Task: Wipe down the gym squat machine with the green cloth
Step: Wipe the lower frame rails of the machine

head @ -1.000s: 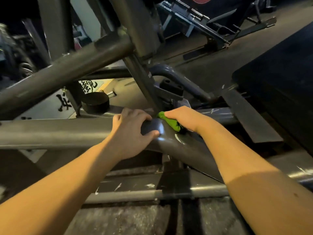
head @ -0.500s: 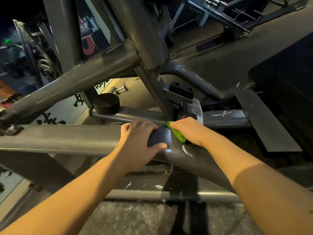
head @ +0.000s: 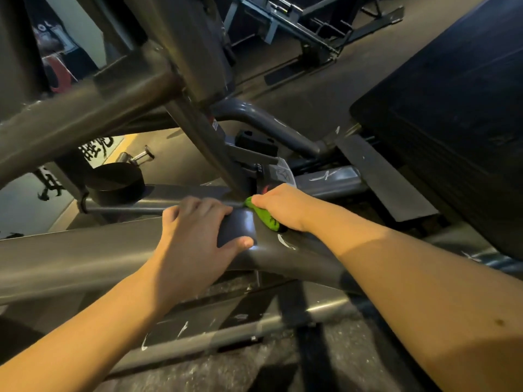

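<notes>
Centre frame: left grip point(head: 195, 236) wrapped round grey squat machine tube point(head: 85, 258); right grip point(head: 283, 206), just right, clutching green cloth point(head: 264, 219) pressed against tube.

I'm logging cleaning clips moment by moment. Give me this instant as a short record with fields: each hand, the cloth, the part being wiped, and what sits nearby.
left hand: grips the grey frame tube, fingers over the top, thumb on the near side
right hand: holds the green cloth bunched against the tube
wiping spot: where the slanted post meets the tube
cloth visibility: mostly hidden under the right hand
nearby: black round stopper beyond the tube at left; black pad at right
</notes>
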The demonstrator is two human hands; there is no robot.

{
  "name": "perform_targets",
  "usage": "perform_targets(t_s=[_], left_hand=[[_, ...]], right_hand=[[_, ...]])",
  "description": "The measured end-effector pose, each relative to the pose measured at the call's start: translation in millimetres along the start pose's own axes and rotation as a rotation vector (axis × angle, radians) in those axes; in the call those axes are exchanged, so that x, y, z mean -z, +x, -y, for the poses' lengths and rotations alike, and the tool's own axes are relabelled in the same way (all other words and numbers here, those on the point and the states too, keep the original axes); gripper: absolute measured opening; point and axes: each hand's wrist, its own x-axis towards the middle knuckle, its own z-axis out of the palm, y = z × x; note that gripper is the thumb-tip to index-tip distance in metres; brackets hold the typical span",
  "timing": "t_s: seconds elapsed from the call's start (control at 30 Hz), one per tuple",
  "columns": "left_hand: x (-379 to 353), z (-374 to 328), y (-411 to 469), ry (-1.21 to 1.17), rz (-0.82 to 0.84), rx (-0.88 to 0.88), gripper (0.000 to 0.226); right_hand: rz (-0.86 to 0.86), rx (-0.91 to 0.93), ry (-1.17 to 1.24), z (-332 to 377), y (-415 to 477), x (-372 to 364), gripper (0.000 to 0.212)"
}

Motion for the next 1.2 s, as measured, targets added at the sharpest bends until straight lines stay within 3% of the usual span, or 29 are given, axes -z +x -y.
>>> perform_targets(t_s=[0.2, 0.33, 0.53, 0.67, 0.9, 1.07, 1.2], left_hand=[[-6, 3, -3, -0.079, -0.054, -0.019, 0.088], [-10, -4, -9, -0.105, -0.091, 0.054, 0.086], [-23, -19, -35, 0.016, -0.261, 0.269, 0.059], [-35, -37, -51, -0.060, -0.365, 0.373, 0.034], [-49, -49, -73, -0.003, -0.332, 0.387, 0.046], [-46, -60, -63, -0.153, -0.378, 0.453, 0.037], [-55, -58, -63, -0.227, -0.432, 0.434, 0.036]], right_hand=[[-0.058, 0.016, -0.098, -16, -2, -4, 0.023], [0.017, 0.129, 0.039, -29, -22, 8, 0.028], [-0.034, 0.305, -0.062, -22, -23, 3, 0.023], [-0.077, 0.496, -0.125, -7, -24, -19, 0.024], [-0.221, 0.543, -0.057, -50, -56, -22, 0.022], [-0.340, 0.396, -0.030, -129, -94, -16, 0.015], [-0.361, 0.467, 0.039, -87, -80, -28, 0.016]])
